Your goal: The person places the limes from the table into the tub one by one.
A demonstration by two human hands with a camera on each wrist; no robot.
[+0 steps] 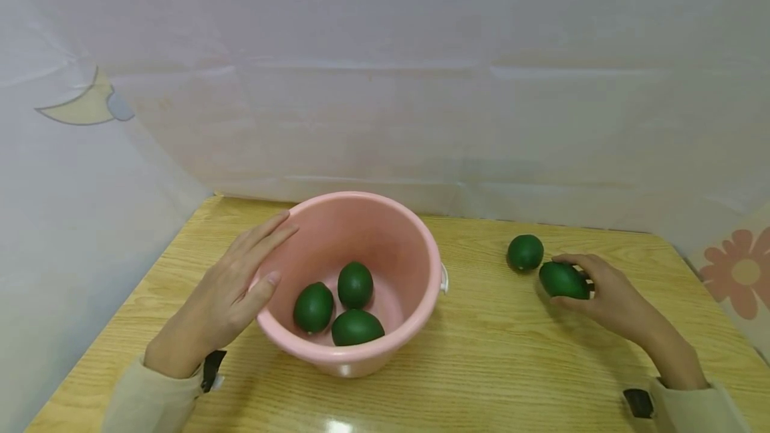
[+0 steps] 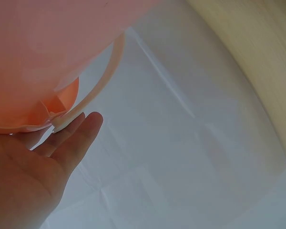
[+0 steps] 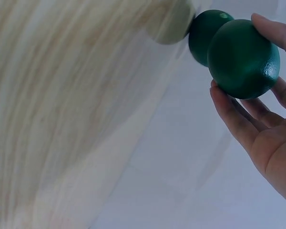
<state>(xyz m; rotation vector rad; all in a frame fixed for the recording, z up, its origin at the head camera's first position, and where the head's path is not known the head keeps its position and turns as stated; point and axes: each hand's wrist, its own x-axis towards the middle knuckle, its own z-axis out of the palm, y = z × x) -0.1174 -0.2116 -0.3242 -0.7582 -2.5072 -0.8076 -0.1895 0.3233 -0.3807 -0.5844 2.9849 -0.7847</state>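
A pink bucket stands on the table, with three dark green limes lying inside on its bottom. My left hand rests on the bucket's left rim, its fingers mostly straight and its thumb over the edge. In the left wrist view, these fingers reach past the rim beside the bucket's pale handle. Over at the right, my right hand holds a lime between thumb and fingers. Another lime sits just behind and left of the held one.
The wood-grain table ends at the back against a pale hanging sheet. At the bucket's right side a white handle end sticks out. More sheet, printed with a flower, borders the right side.
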